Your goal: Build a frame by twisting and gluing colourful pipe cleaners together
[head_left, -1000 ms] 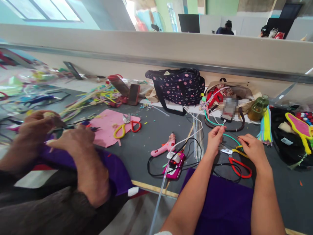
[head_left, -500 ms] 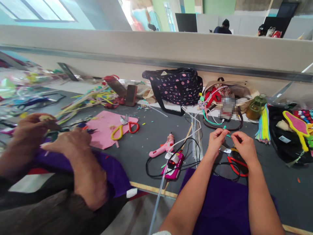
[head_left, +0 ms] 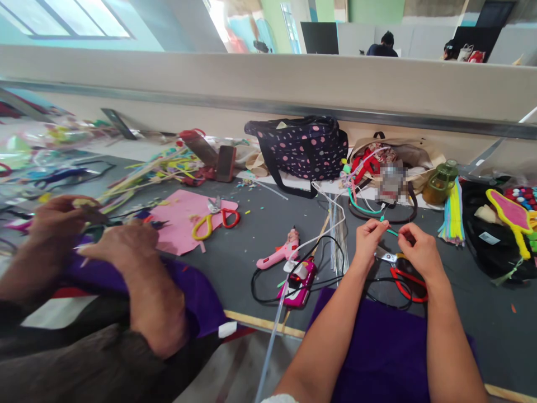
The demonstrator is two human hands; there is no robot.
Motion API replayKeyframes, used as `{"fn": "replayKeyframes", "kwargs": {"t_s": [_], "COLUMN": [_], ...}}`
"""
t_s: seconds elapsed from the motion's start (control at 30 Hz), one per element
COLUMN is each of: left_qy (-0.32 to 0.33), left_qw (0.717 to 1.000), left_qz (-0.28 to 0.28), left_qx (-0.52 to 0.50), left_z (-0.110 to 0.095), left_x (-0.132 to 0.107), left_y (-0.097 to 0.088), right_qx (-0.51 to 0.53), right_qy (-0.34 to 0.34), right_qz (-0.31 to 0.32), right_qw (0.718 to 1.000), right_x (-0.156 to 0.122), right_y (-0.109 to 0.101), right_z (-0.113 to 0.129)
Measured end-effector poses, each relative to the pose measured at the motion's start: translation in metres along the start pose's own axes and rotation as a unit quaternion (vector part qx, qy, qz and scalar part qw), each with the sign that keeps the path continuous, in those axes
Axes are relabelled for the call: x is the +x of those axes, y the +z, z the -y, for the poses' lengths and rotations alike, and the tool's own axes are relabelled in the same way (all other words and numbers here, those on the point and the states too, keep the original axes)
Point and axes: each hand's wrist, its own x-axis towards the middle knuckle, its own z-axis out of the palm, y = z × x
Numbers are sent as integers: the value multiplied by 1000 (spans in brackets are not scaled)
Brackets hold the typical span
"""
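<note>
Between my hands runs a short teal pipe cleaner (head_left: pixel 392 232). My left hand (head_left: pixel 371 239) pinches one end of it between thumb and forefinger, and a bit of teal sticks up above the fingertips. My right hand (head_left: pixel 418 246) has its fingers closed on the other end. Scissors with red and yellow handles (head_left: pixel 409 284) lie on the table just under my hands, partly covered by my right hand. A white cable with a teal part (head_left: pixel 366 210) lies just behind my left hand. Purple cloth (head_left: pixel 386 347) is spread below my forearms.
To the left, a co-worker's hands (head_left: pixel 126 246) work over pink paper (head_left: pixel 178 215) and scissors (head_left: pixel 213 218). A pink glue gun (head_left: pixel 280 252) and magenta power strip (head_left: pixel 298 284) lie nearby with cords. Behind stand a dotted bag (head_left: pixel 300 151), green bottle (head_left: pixel 440 182) and pipe-cleaner bundle (head_left: pixel 452 215).
My hands have drawn very slightly apart, so a little more of the teal pipe cleaner shows between them. The co-worker's hands have shifted slightly.
</note>
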Motion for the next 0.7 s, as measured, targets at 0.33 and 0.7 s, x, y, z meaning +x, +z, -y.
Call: {"fn": "replayKeyframes", "kwargs": {"t_s": [0.33, 0.7], "left_qy": [18, 12], "left_qw": [1000, 1000], "left_qz": [2, 0], "left_qx": [26, 17], "left_z": [-3, -4], "left_x": [-2, 0], "left_y": [1, -1], "right_qx": [29, 67], "right_qy": [34, 30], "right_qz": [-11, 17], "right_qw": [999, 997], "right_x": [1, 2], "right_y": [4, 0], "right_z": [-6, -12]}}
